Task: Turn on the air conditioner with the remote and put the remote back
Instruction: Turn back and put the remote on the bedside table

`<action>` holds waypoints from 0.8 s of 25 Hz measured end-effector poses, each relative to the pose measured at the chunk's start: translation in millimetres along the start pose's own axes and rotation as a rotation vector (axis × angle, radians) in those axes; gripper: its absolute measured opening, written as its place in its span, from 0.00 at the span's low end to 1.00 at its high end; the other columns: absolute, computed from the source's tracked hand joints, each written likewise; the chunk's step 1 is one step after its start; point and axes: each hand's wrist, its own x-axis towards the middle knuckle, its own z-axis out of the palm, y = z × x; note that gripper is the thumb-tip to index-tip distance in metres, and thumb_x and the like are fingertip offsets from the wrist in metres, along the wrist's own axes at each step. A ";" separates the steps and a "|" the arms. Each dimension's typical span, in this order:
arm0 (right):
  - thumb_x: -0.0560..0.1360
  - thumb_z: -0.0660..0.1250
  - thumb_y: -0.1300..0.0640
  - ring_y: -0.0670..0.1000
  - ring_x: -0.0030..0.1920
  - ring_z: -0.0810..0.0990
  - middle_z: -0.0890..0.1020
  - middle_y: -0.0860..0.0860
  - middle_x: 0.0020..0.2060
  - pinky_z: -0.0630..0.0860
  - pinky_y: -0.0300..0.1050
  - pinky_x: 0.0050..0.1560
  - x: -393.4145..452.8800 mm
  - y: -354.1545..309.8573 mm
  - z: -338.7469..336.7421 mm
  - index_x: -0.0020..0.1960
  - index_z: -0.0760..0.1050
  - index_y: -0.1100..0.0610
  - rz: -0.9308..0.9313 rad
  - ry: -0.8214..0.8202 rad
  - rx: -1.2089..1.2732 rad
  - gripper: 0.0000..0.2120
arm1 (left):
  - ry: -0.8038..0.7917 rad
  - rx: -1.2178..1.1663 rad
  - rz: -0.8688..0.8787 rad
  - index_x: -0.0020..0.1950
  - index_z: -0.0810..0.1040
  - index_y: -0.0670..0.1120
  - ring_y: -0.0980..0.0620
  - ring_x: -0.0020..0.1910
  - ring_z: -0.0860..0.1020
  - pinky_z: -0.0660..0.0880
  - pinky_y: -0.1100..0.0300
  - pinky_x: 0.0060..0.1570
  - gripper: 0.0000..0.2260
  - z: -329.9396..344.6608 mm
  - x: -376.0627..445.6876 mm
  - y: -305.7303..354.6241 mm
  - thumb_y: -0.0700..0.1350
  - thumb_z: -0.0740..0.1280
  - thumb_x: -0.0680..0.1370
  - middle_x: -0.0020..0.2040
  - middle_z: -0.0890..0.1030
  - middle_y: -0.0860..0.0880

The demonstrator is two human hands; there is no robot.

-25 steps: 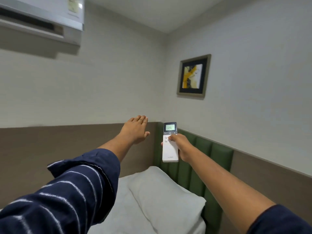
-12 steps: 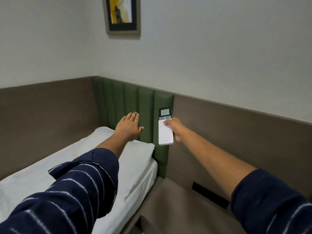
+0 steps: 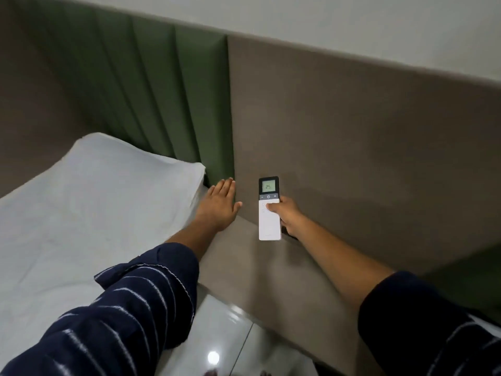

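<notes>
Head view, single entry. Slim white rectangular remote (image 3: 269, 210) with a dark upper panel: held upright in my right hand (image 3: 288, 216), thumb across its white button area, fingers wrapped behind it. Small green display at the top reads 25; minus, power and plus marks sit in a row just under the display. Remote is in the air in front of the taupe wall panel (image 3: 352, 147), above the taupe bedside surface (image 3: 260, 278); I cannot tell whether its lower end touches that surface. My left hand (image 3: 221, 206): empty, palm down, fingers straight and together, stretched out beside the remote and apart from it, over the gap between bed and bedside surface. Green padded headboard with vertical channels (image 3: 162, 99): left of the taupe panel. White pillow (image 3: 113, 185) on the white bed sheet: below the headboard. Navy sleeves with thin white stripes (image 3: 130, 316): both forearms. Glossy pale floor tile (image 3: 230, 337): bottom centre, with one bright light reflection.
</notes>
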 end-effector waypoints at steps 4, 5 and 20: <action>0.75 0.64 0.69 0.62 0.55 0.81 0.80 0.65 0.61 0.76 0.47 0.49 78.5 110.3 -19.6 0.64 0.74 0.66 0.199 0.098 0.027 0.17 | -0.185 0.021 0.097 0.80 0.46 0.41 0.47 0.79 0.49 0.48 0.52 0.77 0.29 122.3 33.9 10.6 0.54 0.47 0.83 0.81 0.49 0.44; 0.74 0.64 0.70 0.62 0.55 0.81 0.80 0.65 0.61 0.76 0.46 0.48 93.5 136.0 -23.4 0.63 0.75 0.66 0.235 0.125 0.032 0.17 | -0.215 0.051 0.126 0.80 0.46 0.41 0.47 0.79 0.49 0.48 0.52 0.77 0.29 149.5 36.2 11.3 0.54 0.48 0.83 0.81 0.49 0.44; 0.74 0.67 0.67 0.58 0.54 0.80 0.80 0.64 0.60 0.76 0.48 0.50 216.6 412.5 -31.4 0.63 0.75 0.67 0.607 0.334 -0.163 0.17 | -0.521 -0.080 0.255 0.79 0.46 0.41 0.45 0.79 0.48 0.47 0.52 0.77 0.30 381.1 55.8 32.0 0.55 0.48 0.83 0.81 0.49 0.43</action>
